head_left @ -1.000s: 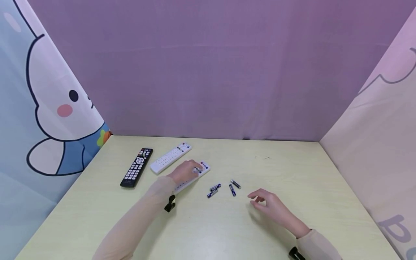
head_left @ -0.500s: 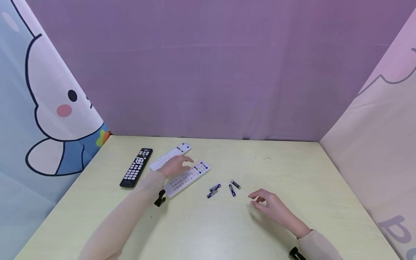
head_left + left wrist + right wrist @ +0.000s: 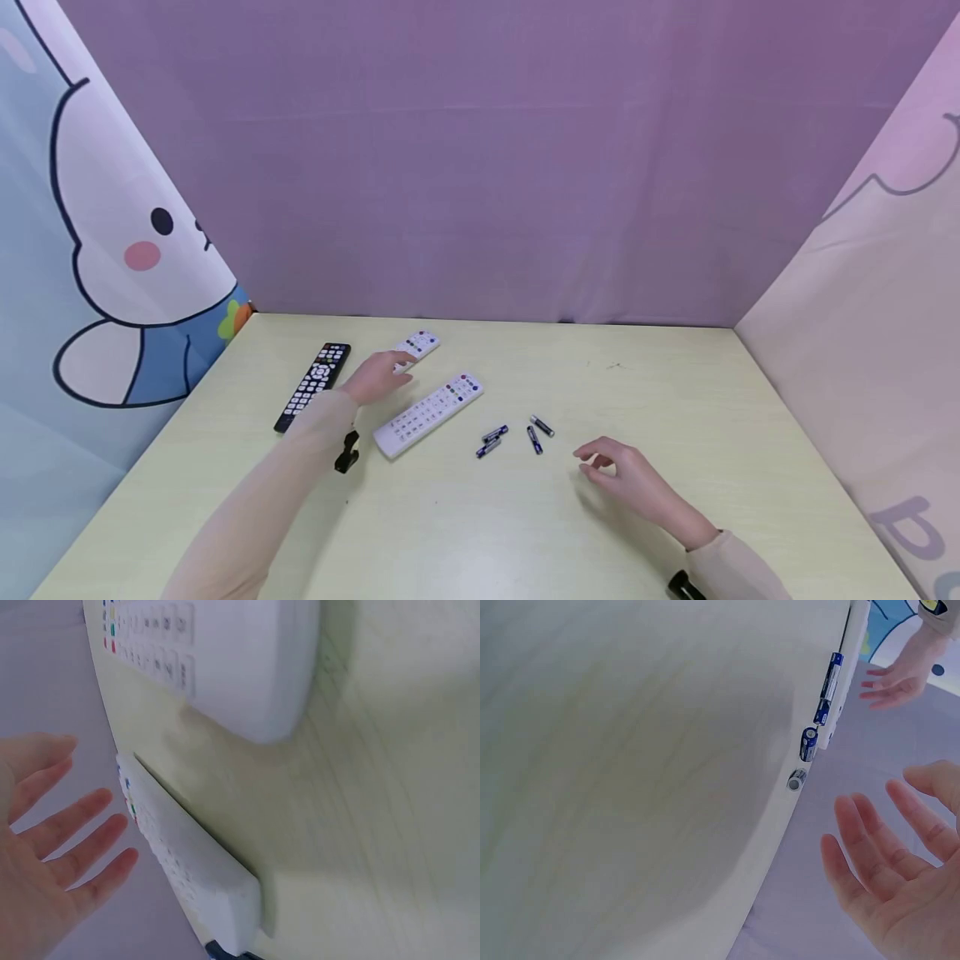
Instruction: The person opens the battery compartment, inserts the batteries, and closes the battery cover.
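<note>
My left hand (image 3: 375, 377) hovers over the rear white remote control (image 3: 418, 343) and hides its lower part. Its fingers are loosely spread and hold nothing; the left wrist view shows a gap between this hand (image 3: 56, 855) and the remote (image 3: 199, 866). Nearer to me lies a second white remote control (image 3: 429, 414), buttons up. A black remote control (image 3: 318, 371) is on the left, partly covered by my sleeve. My right hand (image 3: 626, 475) hangs above the table with relaxed, bent fingers and nothing in them. Nearest to it are several small blue-and-silver batteries (image 3: 534, 440).
The pale wooden table (image 3: 600, 550) ends at a purple cloth backdrop (image 3: 480, 167). Printed cloth panels stand at the left (image 3: 112, 333) and right (image 3: 877, 350). Two of the batteries (image 3: 489, 447) lie side by side near the front white remote.
My left hand has left the front white remote and moved left and away from me, over the rear one. The remotes, batteries and right hand have stayed in place.
</note>
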`<action>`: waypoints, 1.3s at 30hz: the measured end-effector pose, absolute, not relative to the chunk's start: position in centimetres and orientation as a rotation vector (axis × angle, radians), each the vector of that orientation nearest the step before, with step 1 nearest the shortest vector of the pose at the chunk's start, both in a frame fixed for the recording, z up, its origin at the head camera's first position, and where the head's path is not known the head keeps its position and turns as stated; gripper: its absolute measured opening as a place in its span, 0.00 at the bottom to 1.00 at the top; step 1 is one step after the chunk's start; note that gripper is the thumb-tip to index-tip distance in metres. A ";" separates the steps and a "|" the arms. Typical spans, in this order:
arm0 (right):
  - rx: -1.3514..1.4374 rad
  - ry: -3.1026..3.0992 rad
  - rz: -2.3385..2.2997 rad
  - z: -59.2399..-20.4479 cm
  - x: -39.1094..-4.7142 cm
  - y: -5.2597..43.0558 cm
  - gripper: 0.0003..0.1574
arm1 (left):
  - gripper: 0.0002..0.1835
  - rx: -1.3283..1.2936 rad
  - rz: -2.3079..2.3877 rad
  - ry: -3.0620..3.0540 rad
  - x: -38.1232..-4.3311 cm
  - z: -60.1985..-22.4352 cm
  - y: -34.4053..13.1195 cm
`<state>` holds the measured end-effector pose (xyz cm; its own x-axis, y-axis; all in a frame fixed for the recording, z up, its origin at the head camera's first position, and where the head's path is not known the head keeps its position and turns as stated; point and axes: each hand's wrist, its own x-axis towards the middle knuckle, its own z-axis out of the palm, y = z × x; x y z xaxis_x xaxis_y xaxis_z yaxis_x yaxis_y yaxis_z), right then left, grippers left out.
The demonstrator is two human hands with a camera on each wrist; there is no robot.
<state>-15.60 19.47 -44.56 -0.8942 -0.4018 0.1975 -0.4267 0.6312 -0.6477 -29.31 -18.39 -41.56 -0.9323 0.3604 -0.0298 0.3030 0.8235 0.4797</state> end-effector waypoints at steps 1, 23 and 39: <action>0.711 -2.809 1.131 -44.6 -15.6 19.5 0.10 | 0.19 0.517 0.737 2.894 -29.4 -41.7 -18.7; 0.690 -2.838 1.135 -44.7 -15.4 19.6 0.10 | 0.25 0.354 0.927 2.927 -30.3 -45.2 -23.3; 0.704 -2.834 1.159 -44.1 -15.1 19.6 0.10 | 0.27 0.315 0.794 2.989 -29.5 -45.8 -23.3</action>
<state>-15.09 19.63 -44.07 -0.8995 -0.4047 0.1647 -0.4041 0.6272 -0.6658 -29.48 -23.27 -45.79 -0.9790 0.2030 0.0198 0.1861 0.8489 0.4947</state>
